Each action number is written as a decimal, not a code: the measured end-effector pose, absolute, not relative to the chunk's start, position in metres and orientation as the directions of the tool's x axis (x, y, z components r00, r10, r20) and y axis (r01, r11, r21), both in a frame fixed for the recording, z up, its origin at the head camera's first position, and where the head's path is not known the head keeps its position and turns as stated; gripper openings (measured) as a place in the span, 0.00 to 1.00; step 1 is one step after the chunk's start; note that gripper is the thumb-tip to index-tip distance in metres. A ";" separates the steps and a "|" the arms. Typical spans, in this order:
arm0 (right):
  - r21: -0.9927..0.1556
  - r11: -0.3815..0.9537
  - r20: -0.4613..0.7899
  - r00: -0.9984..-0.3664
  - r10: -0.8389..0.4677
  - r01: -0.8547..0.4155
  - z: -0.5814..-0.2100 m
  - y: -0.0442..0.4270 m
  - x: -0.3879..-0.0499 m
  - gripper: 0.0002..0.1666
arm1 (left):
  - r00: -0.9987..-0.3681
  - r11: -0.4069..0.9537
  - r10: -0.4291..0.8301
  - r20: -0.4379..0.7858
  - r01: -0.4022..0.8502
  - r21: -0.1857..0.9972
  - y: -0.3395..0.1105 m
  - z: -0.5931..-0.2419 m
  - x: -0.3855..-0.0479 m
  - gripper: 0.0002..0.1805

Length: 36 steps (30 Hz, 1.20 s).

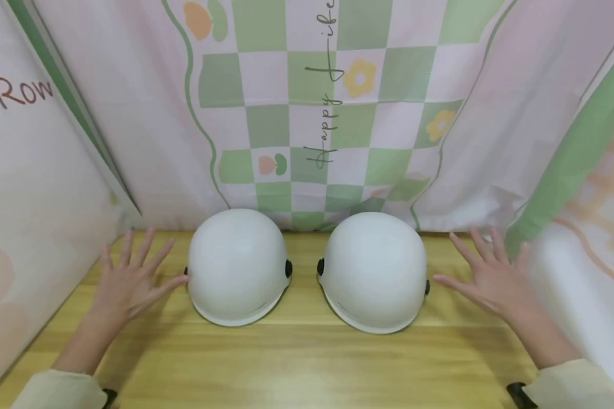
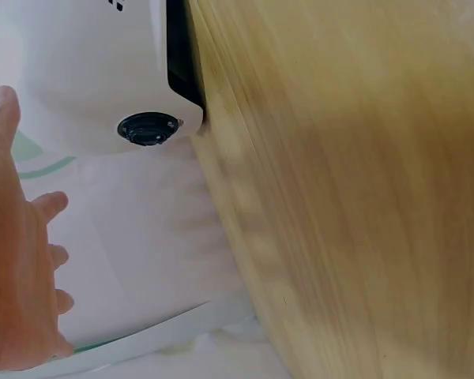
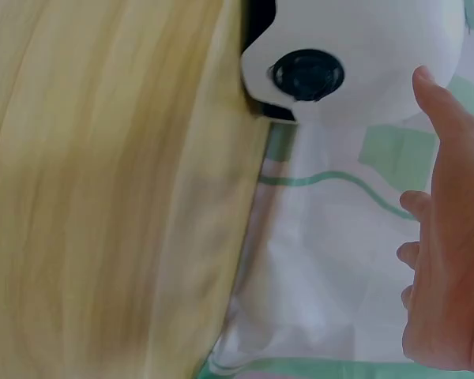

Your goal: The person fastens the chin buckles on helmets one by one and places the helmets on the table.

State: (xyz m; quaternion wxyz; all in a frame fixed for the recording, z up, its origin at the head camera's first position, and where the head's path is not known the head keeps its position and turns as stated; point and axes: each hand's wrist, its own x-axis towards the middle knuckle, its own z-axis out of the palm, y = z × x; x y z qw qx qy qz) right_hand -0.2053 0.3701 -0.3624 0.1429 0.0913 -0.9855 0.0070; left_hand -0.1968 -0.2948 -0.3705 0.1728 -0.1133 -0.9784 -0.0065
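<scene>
Your left hand (image 1: 128,284) and right hand (image 1: 498,284) grip nothing: the fingers are spread and extended, palms facing down and inward. Your left thumb lies at the outer edge of the left helmet (image 1: 237,264); contact cannot be confirmed. Your right thumb points toward the right helmet (image 1: 376,270), just beside it and apart.

Both white helmets stand side by side between your hands, dome up and rim down, near the rear edge of the table (image 1: 266,369). This attitude probably gives each shell a steady seat, since the rim bears on a flat surface. A gap separates the two units, which likely prevents the facing black side fittings (image 1: 289,268) from rubbing. With your hands positioned outboard, neither shell is covered from above.

The table is yellowish wood with visible grain. Behind it hangs a cloth (image 1: 312,79) with green and white checks, flowers and the word "Happy". A pale panel (image 1: 46,199) lettered "Row" bounds your left; a green-edged fabric (image 1: 578,147) bounds your right. Pale sleeves (image 1: 58,391) end at your wrists.
</scene>
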 end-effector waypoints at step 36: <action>-0.144 0.861 0.469 -0.800 -0.374 -0.487 -0.322 0.277 -0.196 0.54 | -0.871 0.919 0.307 0.384 0.377 0.119 -0.248 -0.348 -0.202 0.50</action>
